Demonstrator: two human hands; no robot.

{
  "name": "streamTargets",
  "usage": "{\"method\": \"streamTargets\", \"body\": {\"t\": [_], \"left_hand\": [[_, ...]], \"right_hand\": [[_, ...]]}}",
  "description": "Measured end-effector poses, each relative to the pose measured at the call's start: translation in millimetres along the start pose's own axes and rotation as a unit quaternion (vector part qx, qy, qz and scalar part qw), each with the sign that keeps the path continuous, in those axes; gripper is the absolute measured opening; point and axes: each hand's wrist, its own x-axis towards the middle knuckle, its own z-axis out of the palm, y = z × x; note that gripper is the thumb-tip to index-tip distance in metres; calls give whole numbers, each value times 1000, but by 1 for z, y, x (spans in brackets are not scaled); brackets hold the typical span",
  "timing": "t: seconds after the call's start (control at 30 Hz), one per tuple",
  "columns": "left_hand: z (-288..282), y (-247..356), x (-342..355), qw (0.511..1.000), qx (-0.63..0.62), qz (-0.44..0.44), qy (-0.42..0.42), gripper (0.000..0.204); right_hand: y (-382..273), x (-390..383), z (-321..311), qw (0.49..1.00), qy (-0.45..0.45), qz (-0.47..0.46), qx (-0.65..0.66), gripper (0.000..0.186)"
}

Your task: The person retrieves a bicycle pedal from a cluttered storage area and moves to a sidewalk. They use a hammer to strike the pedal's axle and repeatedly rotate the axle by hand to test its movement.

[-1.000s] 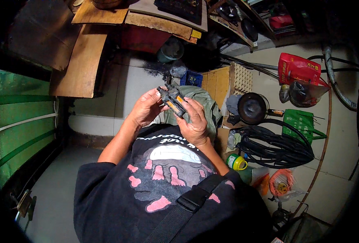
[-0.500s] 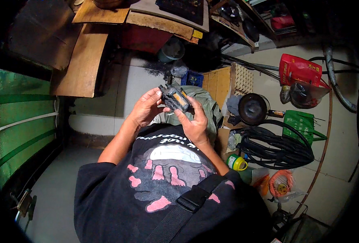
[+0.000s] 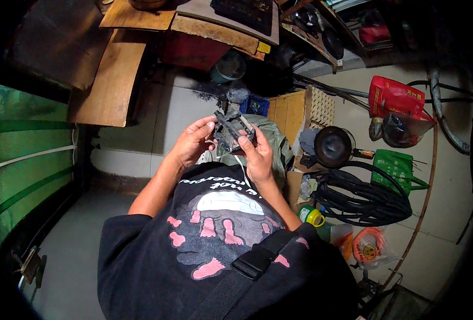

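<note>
Our left hand (image 3: 189, 143) curls its fingers onto the left edge of a dark grey bicycle pedal (image 3: 232, 129), held up before our chest. Our right hand (image 3: 259, 154) clasps the pedal's right side from below. Further right, a black pan (image 3: 331, 146) and coiled black hose (image 3: 362, 197) lie on the floor.

Bicycle pedal (image 3: 232, 130) between left hand (image 3: 191, 143) and right hand (image 3: 257, 156), frying pan (image 3: 332, 146) right of them, coiled hose (image 3: 364, 197) below pan, wooden boards (image 3: 111, 80) upper left
</note>
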Motion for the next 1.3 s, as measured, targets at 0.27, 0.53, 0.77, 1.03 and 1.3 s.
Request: {"method": "streamTargets", "body": {"t": [0.27,0.53,0.77,1.03,1.3], "left_hand": [[2,5,-1,999,50,-5,18,40],[4,9,3,989,142,17,38,34],[9,14,2,983,176,5,42,33],[11,15,2,978,203,-2,40,35],[6,0,-10,976,174,75,110,34]], "right_hand": [[-4,5,0,988,-11,98,122,42],[-6,10,-11,955,21,244,168,44],[-2,13,-16,929,75,325,164,39],[3,13,-23,922,70,334,184,39],[4,7,-9,958,2,204,201,41]]}}
